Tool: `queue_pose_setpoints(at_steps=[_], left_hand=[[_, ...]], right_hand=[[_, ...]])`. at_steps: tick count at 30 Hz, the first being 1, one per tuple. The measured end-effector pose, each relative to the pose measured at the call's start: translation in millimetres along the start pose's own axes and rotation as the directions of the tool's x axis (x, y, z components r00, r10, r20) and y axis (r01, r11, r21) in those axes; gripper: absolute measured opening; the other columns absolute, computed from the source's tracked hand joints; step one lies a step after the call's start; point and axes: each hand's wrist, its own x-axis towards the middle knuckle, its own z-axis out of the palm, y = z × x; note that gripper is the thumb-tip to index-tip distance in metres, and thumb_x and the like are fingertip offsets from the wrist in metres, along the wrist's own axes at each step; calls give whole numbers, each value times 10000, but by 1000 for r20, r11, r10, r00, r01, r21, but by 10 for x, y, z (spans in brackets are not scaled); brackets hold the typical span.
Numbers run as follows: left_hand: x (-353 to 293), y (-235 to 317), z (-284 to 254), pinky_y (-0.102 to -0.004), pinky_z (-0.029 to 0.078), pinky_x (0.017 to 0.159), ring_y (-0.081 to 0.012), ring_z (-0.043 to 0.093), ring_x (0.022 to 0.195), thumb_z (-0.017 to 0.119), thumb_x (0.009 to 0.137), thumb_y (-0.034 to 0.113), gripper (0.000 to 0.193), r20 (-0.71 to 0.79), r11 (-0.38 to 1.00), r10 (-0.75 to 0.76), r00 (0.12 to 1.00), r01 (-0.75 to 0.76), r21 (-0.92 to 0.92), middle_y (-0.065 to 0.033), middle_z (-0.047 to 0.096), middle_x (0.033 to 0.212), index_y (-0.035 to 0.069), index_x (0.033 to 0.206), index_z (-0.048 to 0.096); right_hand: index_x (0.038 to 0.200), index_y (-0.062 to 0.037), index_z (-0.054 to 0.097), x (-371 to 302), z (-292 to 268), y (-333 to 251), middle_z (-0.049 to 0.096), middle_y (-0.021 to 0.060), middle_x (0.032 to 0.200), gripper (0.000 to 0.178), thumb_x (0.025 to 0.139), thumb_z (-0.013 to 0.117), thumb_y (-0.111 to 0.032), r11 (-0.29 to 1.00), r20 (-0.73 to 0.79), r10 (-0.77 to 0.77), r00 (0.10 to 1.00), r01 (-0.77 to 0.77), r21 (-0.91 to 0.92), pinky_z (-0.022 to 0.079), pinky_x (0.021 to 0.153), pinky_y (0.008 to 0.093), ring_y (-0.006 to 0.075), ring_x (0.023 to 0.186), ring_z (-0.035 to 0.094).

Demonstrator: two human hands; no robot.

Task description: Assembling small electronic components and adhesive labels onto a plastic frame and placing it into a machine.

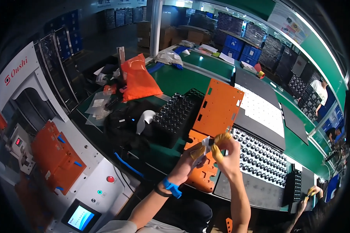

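Note:
My left hand point(191, 158), with yellow finger covers and a blue wrist strap on its arm, is closed on a thin white piece point(206, 141) that looks like a wipe or paper. Close beside it, my right hand point(228, 152), also in yellow finger covers, pinches a small dark part point(211, 142) against the white piece. Fingers hide most of that part. Both hands are above a two-piece orange fixture: a flat upper plate point(221, 106) and a lower plate with cut-outs point(203, 179). Right of my right hand, a white tray point(243, 167) holds rows of black round parts.
A black tray of parts point(174, 114) and an orange bag point(139, 81) stand on the green bench left of the fixture. A white machine point(90, 171) with a red button and screen fills the left. At the right edge, another person's gloved hands point(313, 191) work beside a black tray point(296, 185).

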Motion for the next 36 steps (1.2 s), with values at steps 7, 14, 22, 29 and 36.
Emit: queue_pose_setpoints(at_steps=[7,14,22,29,36], left_hand=[[-276,25,101,-215,439,681,-22,531,747,581,1062,279,282,61,990,-56,997,48,133,45,613,895,58,1228,636],[-255,-98,38,-214,447,697,-35,533,769,585,1042,171,353,73,988,-4,997,-7,152,29,629,919,38,1368,603],[-289,-65,-134,-223,496,754,-47,578,823,683,999,160,543,143,996,28,989,-40,82,8,668,1033,36,1500,514],[-324,-52,-176,-232,544,802,-93,646,973,747,944,134,633,170,981,110,979,-134,140,-50,659,1225,115,1525,499],[-326,13,-31,-217,492,816,-49,571,855,720,960,104,589,211,750,347,914,-406,522,-11,670,1127,-13,1489,490]], right_hand=[[985,18,661,-347,-241,52,688,34,780,172,838,701,-62,976,134,140,981,-159,147,523,673,253,88,706,642],[1015,34,670,-406,-287,210,652,11,735,187,861,710,-63,960,160,220,962,-242,137,489,631,245,66,662,590],[1022,27,675,-429,-248,84,625,-4,691,209,860,741,-88,965,224,238,945,-256,55,441,601,237,52,637,542],[1030,22,687,-476,-230,110,621,3,678,211,859,749,-83,966,215,219,952,-243,93,436,599,248,55,628,536],[1038,46,672,-471,-228,-94,675,8,814,205,882,719,-79,891,269,420,867,-450,57,498,667,234,65,719,608]])
